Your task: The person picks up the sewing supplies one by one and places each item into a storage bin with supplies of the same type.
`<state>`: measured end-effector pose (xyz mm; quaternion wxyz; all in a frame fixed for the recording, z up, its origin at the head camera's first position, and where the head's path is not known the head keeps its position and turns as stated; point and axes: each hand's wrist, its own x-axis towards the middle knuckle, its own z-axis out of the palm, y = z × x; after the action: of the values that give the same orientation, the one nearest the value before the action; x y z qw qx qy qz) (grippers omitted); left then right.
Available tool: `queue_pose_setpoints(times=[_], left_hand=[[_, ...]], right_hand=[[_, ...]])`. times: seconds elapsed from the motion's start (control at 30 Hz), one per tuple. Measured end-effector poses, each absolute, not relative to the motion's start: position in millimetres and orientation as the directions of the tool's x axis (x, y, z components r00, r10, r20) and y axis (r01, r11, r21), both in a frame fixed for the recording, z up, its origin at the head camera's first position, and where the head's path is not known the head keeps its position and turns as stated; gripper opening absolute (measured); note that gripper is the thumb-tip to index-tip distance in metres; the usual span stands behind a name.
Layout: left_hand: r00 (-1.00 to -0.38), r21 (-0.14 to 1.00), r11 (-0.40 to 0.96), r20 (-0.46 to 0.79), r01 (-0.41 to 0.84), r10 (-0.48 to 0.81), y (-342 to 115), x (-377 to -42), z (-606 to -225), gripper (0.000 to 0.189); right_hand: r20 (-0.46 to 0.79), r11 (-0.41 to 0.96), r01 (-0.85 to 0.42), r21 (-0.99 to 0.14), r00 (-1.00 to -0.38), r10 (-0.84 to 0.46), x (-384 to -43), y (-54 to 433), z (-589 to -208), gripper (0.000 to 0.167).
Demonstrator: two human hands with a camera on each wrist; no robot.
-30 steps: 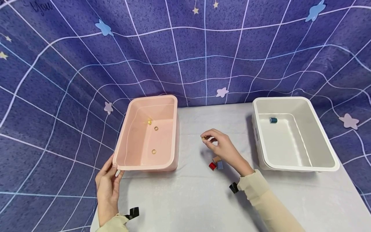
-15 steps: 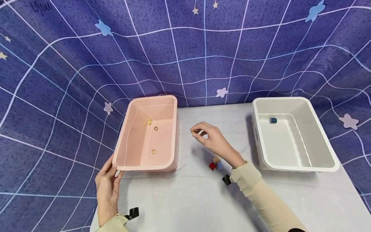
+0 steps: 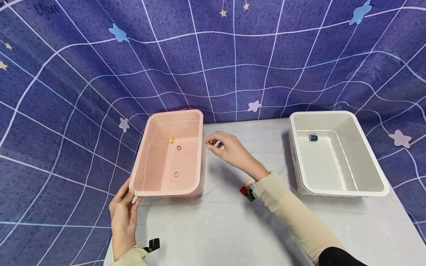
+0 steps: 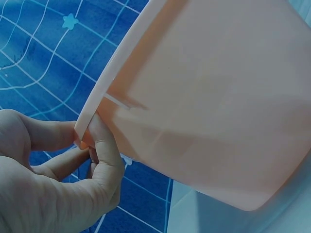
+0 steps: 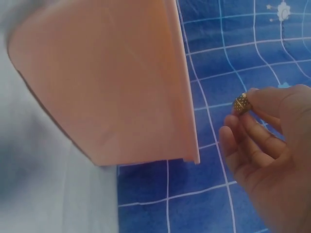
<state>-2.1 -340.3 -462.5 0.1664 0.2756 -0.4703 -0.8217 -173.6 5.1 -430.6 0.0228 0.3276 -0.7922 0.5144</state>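
Pinching gold ring [image 5: 241, 103] in right hand [image 3: 233, 149] | pink bin [image 3: 163, 193] just beside, to left, corner gripped by left hand [image 3: 123, 218] | possible hazard: drop outside bin, from tip-only pinch or knock

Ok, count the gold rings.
4: two rings toward the back of the pink tub, a third ring toward its front, and a fourth ring pinched in the right hand by the tub's rim. That hand could hide more.

2 beige sleeves [image 3: 296, 218], the right wide-cuffed; 1 black tab [image 3: 154, 244] at each wrist, black material [image 3: 339, 257] farther up the right.
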Motion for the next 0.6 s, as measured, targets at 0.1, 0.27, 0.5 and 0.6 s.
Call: queue_pose_setpoints(times=[0.1, 0.27, 0.5, 0.6], left_hand=[[-0.805, 0.864, -0.502, -0.28, 0.026, -0.524, -339.8, -1.9, -462.8, 0.049], [-0.819, 0.856, -0.514, -0.264, 0.044, -0.509, -340.5, -1.1, -463.9, 0.049], [-0.798, 0.862, -0.506, -0.296, 0.012, -0.524, -342.3, -1.6, -463.5, 0.05], [-0.795, 0.862, -0.507, -0.3, 0.012, -0.528, -342.7, -1.5, -463.2, 0.05]], right_hand=[[0.372, 0.258, -0.552, -0.793, -0.774, -0.512, -178.1, -2.2, -425.6, 0.016], [0.371, 0.268, -0.571, -0.776, -0.757, -0.539, -185.4, -15.5, -418.3, 0.014], [0.364, 0.27, -0.584, -0.766, -0.739, -0.568, -194.7, -33.0, -411.3, 0.013], [0.356, 0.26, -0.579, -0.772, -0.735, -0.577, -198.2, -39.6, -409.1, 0.013]])
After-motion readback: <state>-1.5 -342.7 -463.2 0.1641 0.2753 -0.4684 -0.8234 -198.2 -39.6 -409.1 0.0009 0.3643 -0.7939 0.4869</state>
